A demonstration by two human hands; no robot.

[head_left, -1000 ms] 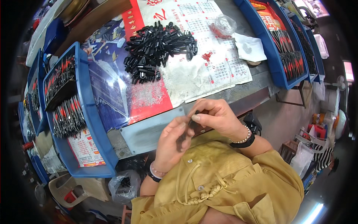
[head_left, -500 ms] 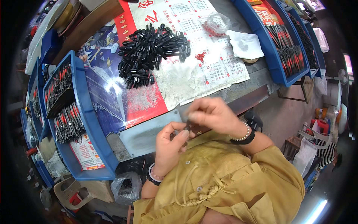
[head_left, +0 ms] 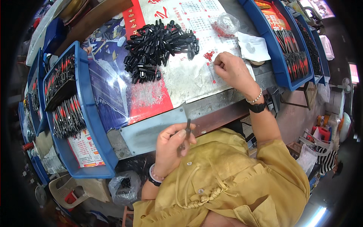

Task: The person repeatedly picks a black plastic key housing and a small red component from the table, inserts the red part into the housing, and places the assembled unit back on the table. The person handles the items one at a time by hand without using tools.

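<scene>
The left hand [head_left: 169, 146] pinches a dark slim piece [head_left: 188, 128] between thumb and forefinger, with one end standing up clear of the fingertips. It is held by the near edge of the bench [head_left: 211, 107], close to the right end of the metal plate [head_left: 147, 131] and in front of the shirt [head_left: 221, 166]. The main risk lies here: the piece is thin and the pinch covers only a short stretch of it, so a slack thumb or a knock could let it slip. From that spot it might well drop past the bench edge into the lap or to the floor, where something so small and dark would be hard to find.

The right hand [head_left: 235, 72] is over the right part of the calendar sheet [head_left: 191, 85], fingers curled down, just beside a little heap of red pieces [head_left: 208, 56]. Its fingertips are hidden, so I cannot tell whether they pinch anything. The red pieces are tiny and lie loose; a clumsy touch could scatter them toward the pile of black parts [head_left: 159, 47], or bring up several at once. The right forearm crosses the near edge of the bench, and the beaded bracelet [head_left: 255, 98] or black wristband [head_left: 258, 108] could catch the sheet's near right corner and drag it, shifting everything lying on it. The white paper [head_left: 252, 47] at the sheet's right edge could also be nudged by the knuckles.
</scene>
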